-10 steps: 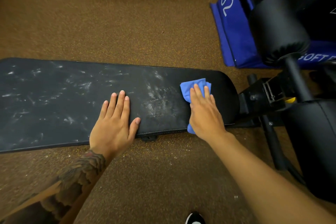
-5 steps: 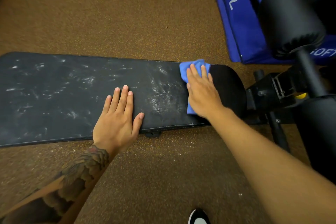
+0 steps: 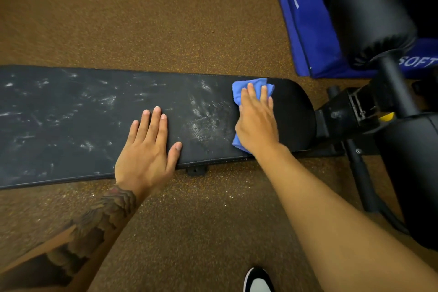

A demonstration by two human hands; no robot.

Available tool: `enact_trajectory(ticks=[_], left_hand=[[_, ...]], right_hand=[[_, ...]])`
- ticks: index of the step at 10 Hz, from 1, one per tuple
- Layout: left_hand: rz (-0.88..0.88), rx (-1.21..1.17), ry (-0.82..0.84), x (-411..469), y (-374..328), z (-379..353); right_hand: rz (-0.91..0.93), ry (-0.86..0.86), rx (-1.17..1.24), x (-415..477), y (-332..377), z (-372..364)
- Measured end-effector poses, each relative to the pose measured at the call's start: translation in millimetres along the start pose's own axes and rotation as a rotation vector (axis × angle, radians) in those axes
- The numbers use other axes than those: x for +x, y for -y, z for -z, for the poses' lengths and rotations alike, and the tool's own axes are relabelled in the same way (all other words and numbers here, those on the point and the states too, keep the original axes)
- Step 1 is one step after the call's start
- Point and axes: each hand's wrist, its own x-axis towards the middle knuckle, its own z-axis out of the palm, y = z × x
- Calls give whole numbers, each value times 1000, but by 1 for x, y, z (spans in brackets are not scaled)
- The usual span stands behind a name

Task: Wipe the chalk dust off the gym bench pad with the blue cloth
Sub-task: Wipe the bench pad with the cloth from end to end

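The blue cloth (image 3: pixel 239 92) lies bunched under my right hand (image 3: pixel 257 123) near the three o'clock end of the bench pad (image 3: pixel 71 125). My fingers are straight and flat on it, pressing down, not curled round it. It is soft, light and limp, so I judge it will fold or slide out from under a loose palm; pressing on its middle with the whole hand seems the surest hold. The pad looks like smooth, firm vinyl, which should let the cloth glide.

At three o'clock of the cloth the rounded pad end looks clean. At nine o'clock chalk dust (image 3: pixel 203 121) lies thick just beside the cloth, with thinner streaks far along the pad. My left hand (image 3: pixel 147 149) lies open and flat on the pad's near edge, right in that path, holding nothing.

The pad's far edge touches the cloth at twelve o'clock; beyond lies the floor (image 3: pixel 142 19). The bench frame (image 3: pixel 350 111) crowds three o'clock.
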Motion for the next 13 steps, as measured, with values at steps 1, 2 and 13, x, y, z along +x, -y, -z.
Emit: enact_trajectory(ticks=[1,2,13], left_hand=[[-1,4,3,1,0,0],[3,-3,4,0,1,0],[-3,-11,2,2,-1,1]], right_hand=[[42,-50,32,-32,19,-8],[128,-77,69,-77,18,-15],[88,-25,-3,18,20,-12]])
